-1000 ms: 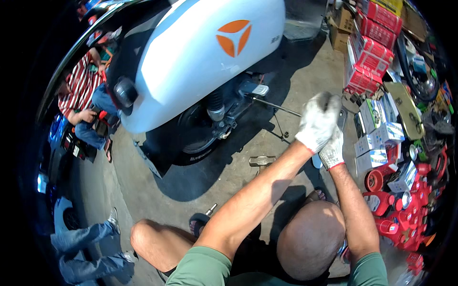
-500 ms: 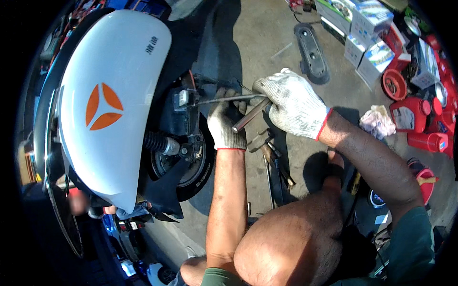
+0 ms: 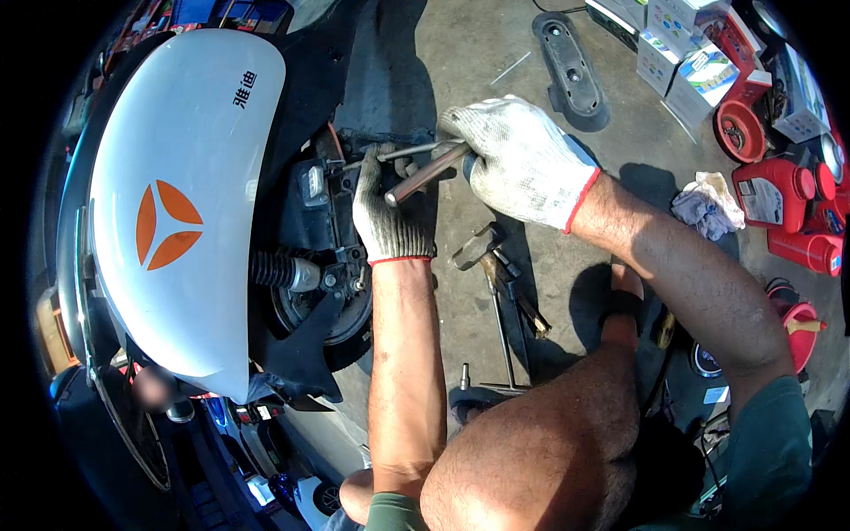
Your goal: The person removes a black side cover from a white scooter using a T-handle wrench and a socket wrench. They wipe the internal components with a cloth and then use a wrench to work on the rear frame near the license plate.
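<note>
My right hand (image 3: 527, 168), in a white knit glove, is closed around the grip of what looks like a metal T-handle wrench (image 3: 425, 175). Its thick bar sticks out toward my lower left, and the thin shaft runs left to the rear of a white scooter (image 3: 177, 115). My left hand (image 3: 387, 208), in a soiled glove, is curled about that shaft close to the scooter's rear light (image 3: 313, 184). The shaft's far tip is hidden among dark parts there. Below are a shock absorber (image 3: 288, 273) and the rear wheel (image 3: 341, 329).
On the floor right of my left forearm lie a hammer (image 3: 478, 248) and several long-shafted tools. A dark oblong cover (image 3: 571, 75) lies farther off. At the right are boxes (image 3: 704, 80), a red bottle (image 3: 768, 196), a crumpled rag (image 3: 708, 205) and a red tub (image 3: 801, 332).
The view has shifted, so the scooter sits farther left. Both hands stay at the wrench, and my left thumb now rests up by the shaft.
</note>
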The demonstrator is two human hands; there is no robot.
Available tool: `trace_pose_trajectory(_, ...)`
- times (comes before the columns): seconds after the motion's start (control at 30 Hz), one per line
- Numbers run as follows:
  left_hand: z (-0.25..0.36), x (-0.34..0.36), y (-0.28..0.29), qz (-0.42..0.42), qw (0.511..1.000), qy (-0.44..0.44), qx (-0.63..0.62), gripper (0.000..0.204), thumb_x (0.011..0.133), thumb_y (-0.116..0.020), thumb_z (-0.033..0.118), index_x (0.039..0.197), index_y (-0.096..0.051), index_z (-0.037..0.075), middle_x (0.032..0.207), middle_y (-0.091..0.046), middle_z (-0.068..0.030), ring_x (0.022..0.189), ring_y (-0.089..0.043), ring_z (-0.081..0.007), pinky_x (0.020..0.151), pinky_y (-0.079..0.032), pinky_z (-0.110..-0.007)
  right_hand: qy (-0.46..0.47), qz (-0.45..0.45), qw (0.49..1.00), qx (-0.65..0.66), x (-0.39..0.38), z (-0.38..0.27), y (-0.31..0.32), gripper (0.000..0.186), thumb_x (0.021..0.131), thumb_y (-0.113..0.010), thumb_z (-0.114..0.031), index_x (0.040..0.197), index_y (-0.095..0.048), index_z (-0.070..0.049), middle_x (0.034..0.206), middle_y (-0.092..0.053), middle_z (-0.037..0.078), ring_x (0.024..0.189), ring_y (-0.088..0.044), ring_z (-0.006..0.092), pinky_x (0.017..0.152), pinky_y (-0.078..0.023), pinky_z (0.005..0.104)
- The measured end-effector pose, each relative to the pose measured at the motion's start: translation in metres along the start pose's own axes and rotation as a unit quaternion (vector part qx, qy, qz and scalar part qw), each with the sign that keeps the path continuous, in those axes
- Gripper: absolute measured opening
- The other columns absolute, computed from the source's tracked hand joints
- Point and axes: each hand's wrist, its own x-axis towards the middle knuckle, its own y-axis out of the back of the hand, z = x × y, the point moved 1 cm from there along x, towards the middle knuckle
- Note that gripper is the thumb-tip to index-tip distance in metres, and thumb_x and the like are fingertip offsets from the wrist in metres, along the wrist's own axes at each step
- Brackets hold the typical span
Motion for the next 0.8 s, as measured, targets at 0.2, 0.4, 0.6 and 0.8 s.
trace_pose_trajectory(0.2,0.011,0.008,-0.003,-0.021,0.998,-0.001,-0.060,0.014,0.097,-0.045,0.016,0.099,-0.056,0.007,0.089,-0.060,-0.0048,0.073,-0.058,-0.0156,0.064,-0.052,-0.026,0.088,-0.076,0.977,-0.176,0.020,-0.011,0.015,0.040,0.068,-0.061,-0.005,0.108,-0.061,-0.006,0.108,-0.059,0.013,0.105,-0.055,0.0299,0.093,-0.045,0.0412)
trace_pose_trajectory(0.4,0.012,0.003,-0.022,0.049,0.995,-0.046,-0.078,0.020,0.098,-0.051,0.023,0.096,-0.057,0.004,0.078,-0.055,-0.0048,0.066,-0.052,-0.0143,0.060,-0.048,-0.027,0.103,-0.080,0.970,-0.203,0.038,-0.006,0.044,0.031,0.084,-0.063,-0.025,0.109,-0.063,-0.007,0.105,-0.066,0.015,0.100,-0.063,0.0302,0.092,-0.049,0.0440)
trace_pose_trajectory(0.6,-0.012,-0.035,-0.055,-0.102,0.990,0.013,-0.094,0.021,0.098,-0.049,0.022,0.106,-0.055,0.003,0.084,-0.061,-0.0098,0.063,-0.058,-0.0161,0.052,-0.052,-0.025,-0.484,-0.252,0.641,0.540,0.042,-0.013,0.040,0.039,0.098,-0.050,-0.040,0.097,-0.062,-0.003,0.067,-0.062,0.005,0.052,-0.057,0.0115,0.043,-0.044,0.0233)
trace_pose_trajectory(0.8,-0.010,-0.033,-0.058,-0.071,0.990,-0.004,-0.123,0.020,0.098,-0.045,0.019,0.099,-0.052,0.000,0.085,-0.062,-0.0137,0.064,-0.058,-0.0175,0.056,-0.046,-0.028,-0.245,-0.290,0.811,0.444,0.067,-0.057,0.070,0.040,0.096,-0.052,-0.022,0.128,-0.054,0.002,0.085,-0.064,0.001,0.068,-0.060,0.0079,0.054,-0.047,0.0199)
